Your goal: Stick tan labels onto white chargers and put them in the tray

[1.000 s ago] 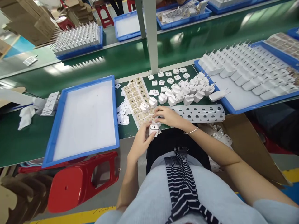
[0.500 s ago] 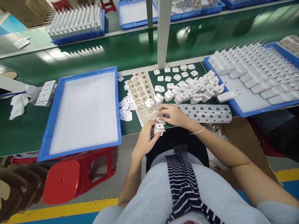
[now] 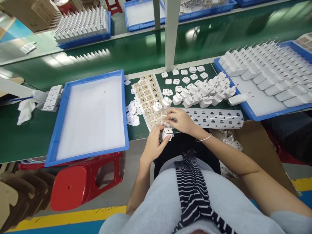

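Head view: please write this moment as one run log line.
left hand: holds white charger | right hand: on sticker sheet | blue tray: beside

Seen from above, a seated person's left hand grips a small white plastic charger plug at the near edge of a green bench. The right hand rests fingertips on a tan sticker sheet just beside it. An empty blue-rimmed white tray lies to the left, loose white plugs behind
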Demonstrator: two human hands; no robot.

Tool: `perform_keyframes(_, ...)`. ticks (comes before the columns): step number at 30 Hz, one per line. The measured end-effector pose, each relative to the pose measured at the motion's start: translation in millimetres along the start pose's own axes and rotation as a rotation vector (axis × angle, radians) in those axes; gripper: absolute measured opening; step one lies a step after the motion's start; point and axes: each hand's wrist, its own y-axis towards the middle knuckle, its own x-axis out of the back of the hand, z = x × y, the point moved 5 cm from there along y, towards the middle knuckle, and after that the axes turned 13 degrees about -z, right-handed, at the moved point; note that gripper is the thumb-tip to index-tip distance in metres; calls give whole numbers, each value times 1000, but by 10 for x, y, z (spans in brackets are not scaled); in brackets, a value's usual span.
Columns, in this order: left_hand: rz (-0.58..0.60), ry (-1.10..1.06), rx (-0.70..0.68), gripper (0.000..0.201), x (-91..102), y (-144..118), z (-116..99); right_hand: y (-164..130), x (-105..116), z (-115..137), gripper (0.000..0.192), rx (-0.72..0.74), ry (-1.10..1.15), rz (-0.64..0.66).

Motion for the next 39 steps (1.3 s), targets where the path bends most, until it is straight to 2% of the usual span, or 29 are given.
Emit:
perform_keyframes(4,-2,5,-6,26,1,5,-5,-39,-21,29,21,117,-108,23)
perform_keyframes(9,2,34,-30,25,-7,5,-4,-86,-66,80,30,326,-271,175)
perform_keyframes(14,1,48,-57,25,-14,-4,8,-20,-56,134,22,364,-396,319)
perform_keyframes(19,-19,47,-75,25,-14,-18,26,-13,-60,321,26,418,-510,446)
perform_keyframes(22,-37,14,-91,24,-5,-29,35,-6,-72,425,29,374,-568,483)
perform_keyframes(25,-72,-19,-115,24,14,-38,37,74,-67,413,26,272,-538,469)
perform_keyframes(30,-110,-18,-157,23,21,-52,26,235,-8,121,14,51,-226,425)
perform_keyframes(32,-111,-15,-164,23,16,-54,24,243,8,22,11,13,-110,412)
perform_keyframes(35,-107,-3,-167,24,10,-48,27,200,4,14,10,159,-53,376)
perform_keyframes(39,-94,23,-166,24,-5,-35,31,109,-54,50,23,410,-177,366)
